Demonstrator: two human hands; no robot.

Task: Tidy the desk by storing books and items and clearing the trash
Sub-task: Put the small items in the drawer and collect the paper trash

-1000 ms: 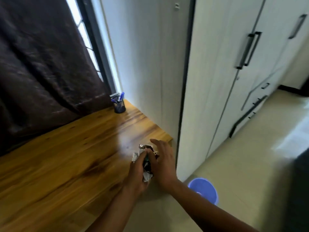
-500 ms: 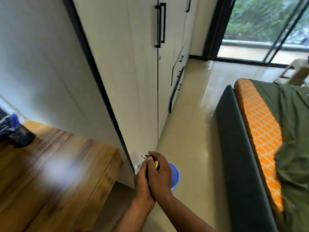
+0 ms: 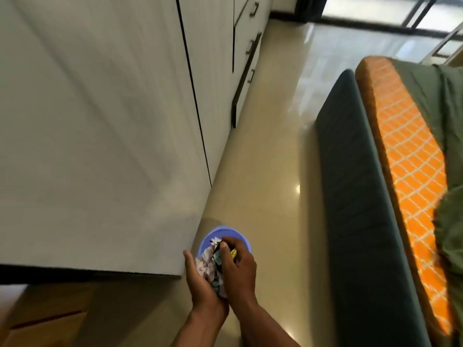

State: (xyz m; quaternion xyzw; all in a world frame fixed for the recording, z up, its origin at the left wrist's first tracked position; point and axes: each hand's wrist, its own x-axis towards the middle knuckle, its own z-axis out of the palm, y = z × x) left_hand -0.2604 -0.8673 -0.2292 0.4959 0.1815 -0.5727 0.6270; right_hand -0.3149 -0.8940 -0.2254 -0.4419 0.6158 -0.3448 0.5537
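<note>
Biggest thing in view is the white wardrobe [image 3: 105, 116] filling the whole left side, flat doors with dark seams and long dark handles [image 3: 244, 71] further along. Next to it runs the glossy beige tiled floor [image 3: 273, 151], with light bouncing off it up toward the glass doors at the top right. On the right sits a bed: dark teal frame [image 3: 355, 196], an orange mattress with a white lattice pattern [image 3: 406, 156], and a green blanket [image 3: 448, 116] bunched over it. Bottom left you can just catch a corner of the wooden table [image 3: 37, 321] (pretty blurry down there).

Then the small stuff, low in the middle. A round blue trash bin [image 3: 244, 237] stands on the floor right at the corner of the wardrobe. Directly over it, both hands are bunched together around a wad of crumpled trash [image 3: 213, 265], whitish paper mixed with dark and yellow wrapper bits. The left hand [image 3: 200, 281] cups it from underneath and the side, fingers curled round it. The right hand [image 3: 238, 266] is clamped over the top, fingers bent down onto the wad, so it's squeezed between the two palms above the bin's opening.
</note>
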